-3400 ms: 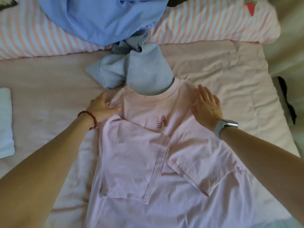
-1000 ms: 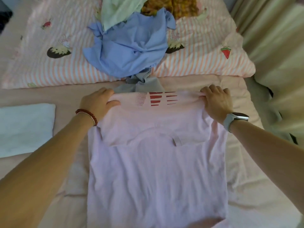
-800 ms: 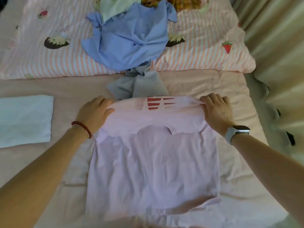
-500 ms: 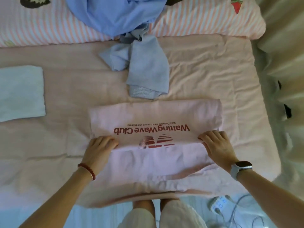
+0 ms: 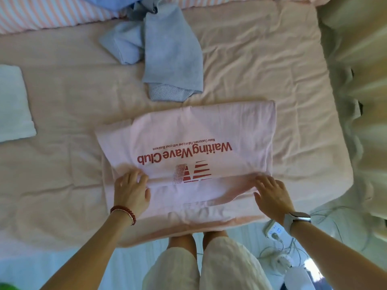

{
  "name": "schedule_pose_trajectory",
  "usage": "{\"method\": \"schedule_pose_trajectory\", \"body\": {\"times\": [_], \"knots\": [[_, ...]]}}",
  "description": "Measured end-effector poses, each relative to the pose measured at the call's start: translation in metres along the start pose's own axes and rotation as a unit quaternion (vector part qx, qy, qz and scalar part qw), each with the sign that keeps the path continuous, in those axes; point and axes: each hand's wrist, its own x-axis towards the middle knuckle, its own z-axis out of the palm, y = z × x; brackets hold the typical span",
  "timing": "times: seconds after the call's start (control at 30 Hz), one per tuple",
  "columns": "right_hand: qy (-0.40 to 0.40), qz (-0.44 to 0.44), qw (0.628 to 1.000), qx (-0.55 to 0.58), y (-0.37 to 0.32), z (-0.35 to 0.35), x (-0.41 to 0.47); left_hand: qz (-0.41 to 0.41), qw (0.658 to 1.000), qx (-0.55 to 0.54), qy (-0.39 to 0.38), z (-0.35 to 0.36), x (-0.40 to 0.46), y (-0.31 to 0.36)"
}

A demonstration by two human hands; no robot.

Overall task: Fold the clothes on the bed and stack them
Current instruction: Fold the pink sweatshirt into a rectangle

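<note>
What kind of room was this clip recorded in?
Most likely a bedroom: a bed with a pink sheet, a striped pillow at its head, and clothes such as a pink T-shirt laid out for folding.

Your left hand [image 5: 130, 190] and right hand [image 5: 270, 195] rest flat on the near edge of the folded pink T-shirt [image 5: 188, 139], red lettering upward. A grey garment [image 5: 171, 57] lies beyond it on the bed [image 5: 272, 59]; a white folded cloth [image 5: 12, 103] sits far left.
</note>
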Motion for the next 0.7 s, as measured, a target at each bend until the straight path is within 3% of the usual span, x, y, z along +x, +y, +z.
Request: {"method": "schedule_pose_trajectory", "body": {"times": [0.07, 0.2, 0.27, 0.37, 0.4, 0.5, 0.7], "knots": [[-0.084, -0.026, 0.996, -0.022, 0.004, 0.008, -0.014, -0.011, 1.0, 0.007, -0.004, 0.004, 0.002, 0.007], [-0.181, 0.062, 0.981, -0.044, 0.015, 0.023, -0.023, -0.04, 0.999, 0.025, -0.01, 0.006, 0.008, 0.012], [-0.115, 0.164, 0.977, 0.078, 0.011, 0.025, -0.016, -0.051, 0.998, 0.039, -0.023, 0.005, 0.012, 0.014], [0.062, 0.356, 0.887, 0.287, 0.006, 0.02, 0.0, -0.083, 0.996, 0.028, -0.03, 0.003, 0.017, 0.021], [0.072, 0.4, 0.856, 0.32, 0.007, 0.02, 0.004, -0.094, 0.995, 0.024, -0.031, 0.002, 0.018, 0.023], [-0.004, 0.462, 0.797, 0.39, 0.011, 0.02, 0.013, -0.119, 0.993, 0.003, -0.017, 0.003, 0.016, 0.032], [-0.006, 0.478, 0.772, 0.419, 0.017, 0.027, 0.018, -0.049, 0.996, -0.049, 0.062, 0.007, 0.008, 0.059]]}}
